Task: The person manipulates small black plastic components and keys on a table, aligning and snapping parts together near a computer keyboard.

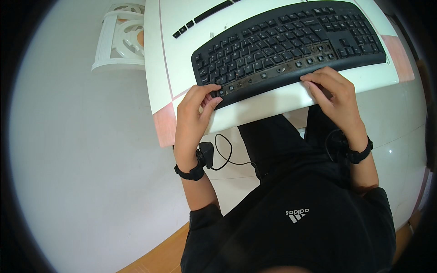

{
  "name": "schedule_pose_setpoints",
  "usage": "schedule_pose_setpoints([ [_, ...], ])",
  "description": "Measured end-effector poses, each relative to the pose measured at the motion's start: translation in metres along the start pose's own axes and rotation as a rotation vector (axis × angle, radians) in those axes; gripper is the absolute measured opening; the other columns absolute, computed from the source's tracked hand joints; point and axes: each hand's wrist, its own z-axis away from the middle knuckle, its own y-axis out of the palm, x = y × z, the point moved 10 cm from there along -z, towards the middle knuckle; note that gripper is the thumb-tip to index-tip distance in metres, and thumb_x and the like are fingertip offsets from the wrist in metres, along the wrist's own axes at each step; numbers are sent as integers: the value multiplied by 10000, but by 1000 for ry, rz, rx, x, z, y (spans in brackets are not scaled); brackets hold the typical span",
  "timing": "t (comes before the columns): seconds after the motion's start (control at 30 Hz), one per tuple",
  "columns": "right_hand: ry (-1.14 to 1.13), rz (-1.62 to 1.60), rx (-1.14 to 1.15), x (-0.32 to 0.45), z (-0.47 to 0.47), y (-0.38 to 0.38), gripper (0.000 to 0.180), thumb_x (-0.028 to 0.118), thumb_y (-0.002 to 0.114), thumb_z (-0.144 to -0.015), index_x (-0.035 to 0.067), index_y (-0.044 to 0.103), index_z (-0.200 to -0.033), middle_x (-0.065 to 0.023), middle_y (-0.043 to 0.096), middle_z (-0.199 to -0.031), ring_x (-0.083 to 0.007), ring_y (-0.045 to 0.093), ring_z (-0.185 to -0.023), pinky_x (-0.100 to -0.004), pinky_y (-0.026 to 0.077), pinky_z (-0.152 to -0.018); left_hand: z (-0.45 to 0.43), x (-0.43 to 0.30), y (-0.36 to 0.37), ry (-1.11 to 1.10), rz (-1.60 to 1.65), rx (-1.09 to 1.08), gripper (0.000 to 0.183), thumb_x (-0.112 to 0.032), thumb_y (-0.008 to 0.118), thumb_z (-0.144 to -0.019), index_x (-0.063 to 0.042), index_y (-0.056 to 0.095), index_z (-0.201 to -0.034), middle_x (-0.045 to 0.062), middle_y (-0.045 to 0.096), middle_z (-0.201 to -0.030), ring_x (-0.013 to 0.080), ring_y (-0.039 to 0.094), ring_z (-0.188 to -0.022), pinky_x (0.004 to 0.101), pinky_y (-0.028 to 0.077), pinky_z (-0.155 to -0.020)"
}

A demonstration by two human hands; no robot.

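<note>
A black computer keyboard [266, 51] lies across the white table in front of me. Along its lower row the keycaps are off, and dirty bare key stems show, with a few more uncovered near the right. My left hand [199, 105] is at the keyboard's lower left corner, thumb and fingers around the corner keys; whether it pinches a keycap there is hidden. The fingertips of my right hand [329, 87] touch the front edge of the keyboard, right of its middle. Beyond the keyboard, removed keycaps lie in a slanting line, among them a long space bar [214, 12].
The white table [252, 112] has pink corner patches and a rounded front edge. A small clear piece [211, 34] lies behind the keyboard. A white openwork chair back [119, 37] stands left of the table. A black cable [232, 150] hangs from the device on my left wrist.
</note>
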Motion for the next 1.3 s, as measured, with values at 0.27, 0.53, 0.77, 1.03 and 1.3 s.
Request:
schedule_pose_setpoints([
  [0.27,-34,26,-15,5,-1,-1,122,-8,686,-825,-2,700,-946,-95,647,-838,-221,640,-707,-286,512,-623,-4,-1,5,-22,41,-87,203,-14,711,-834,-11,675,-1034,40,560,-792,118,522,-709,245,442,-665],
  [0.53,-2,29,6,-1,-1,-1,123,-3,691,-821,4,700,-944,-99,638,-830,-231,632,-715,-294,505,-633,8,0,-9,114,38,-244,98,9,687,-869,19,646,-958,51,623,-869,113,600,-783,229,481,-710],
  [0.77,11,24,8,2,0,0,140,-20,683,-814,3,700,-950,-107,644,-841,-237,646,-733,-294,508,-638,17,30,-17,-9,179,-261,81,28,671,-884,28,638,-959,57,634,-931,120,606,-843,236,496,-783],
  [1.03,62,-87,32,33,-20,12,173,-12,711,-813,7,715,-985,-93,652,-829,-179,655,-740,-259,516,-648,5,-32,3,105,257,-226,95,34,686,-854,2,645,-934,74,641,-905,163,617,-808,265,506,-733],
  [1.3,259,-328,92,22,-52,34,200,55,750,-838,-11,706,-1022,-61,687,-876,-103,660,-787,-225,543,-721,-7,-82,22,281,151,-256,96,4,679,-836,-24,646,-922,105,623,-879,277,618,-811,346,506,-708],
])
